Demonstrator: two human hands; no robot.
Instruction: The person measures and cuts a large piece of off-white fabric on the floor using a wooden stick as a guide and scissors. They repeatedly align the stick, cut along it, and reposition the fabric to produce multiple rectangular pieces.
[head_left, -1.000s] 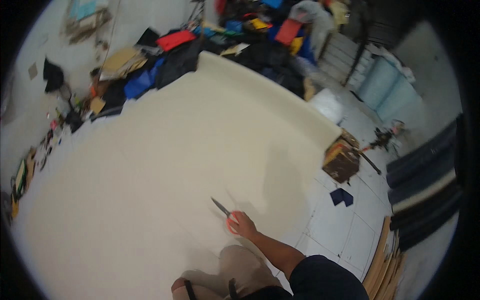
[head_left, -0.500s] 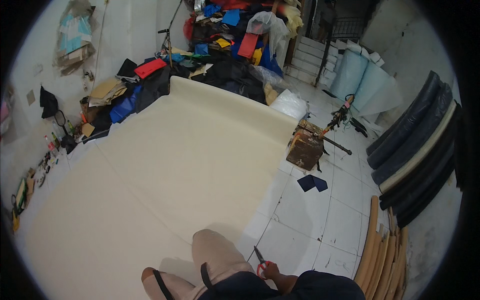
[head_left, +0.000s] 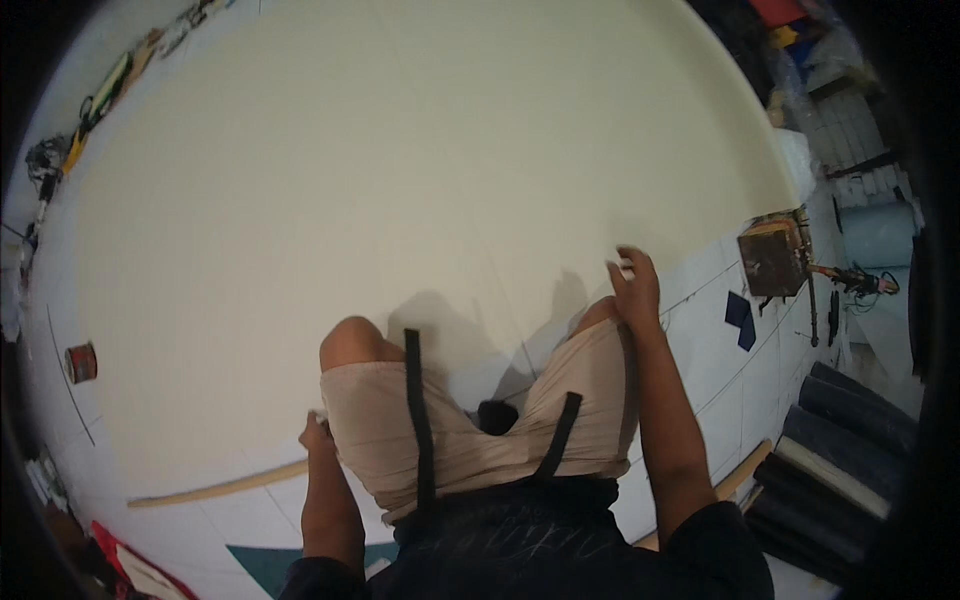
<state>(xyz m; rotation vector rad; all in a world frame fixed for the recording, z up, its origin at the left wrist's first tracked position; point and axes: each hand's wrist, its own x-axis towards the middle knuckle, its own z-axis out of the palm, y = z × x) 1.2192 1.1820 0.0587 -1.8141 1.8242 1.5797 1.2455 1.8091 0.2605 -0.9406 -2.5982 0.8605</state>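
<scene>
Cream sheet [head_left: 400, 200] spread over white tiled floor [head_left: 705, 345]; right hand [head_left: 640, 288] seen at sheet's right margin, fingers half-spread, nothing gripped; left hand [head_left: 316, 434] seen by sheet's near margin (grip cannot be told).

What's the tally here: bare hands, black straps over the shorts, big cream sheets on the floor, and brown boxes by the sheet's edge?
Hands: 2 (left hand, right hand)
Black straps: 2
Cream sheet: 1
Brown box: 1
Total: 6
</scene>
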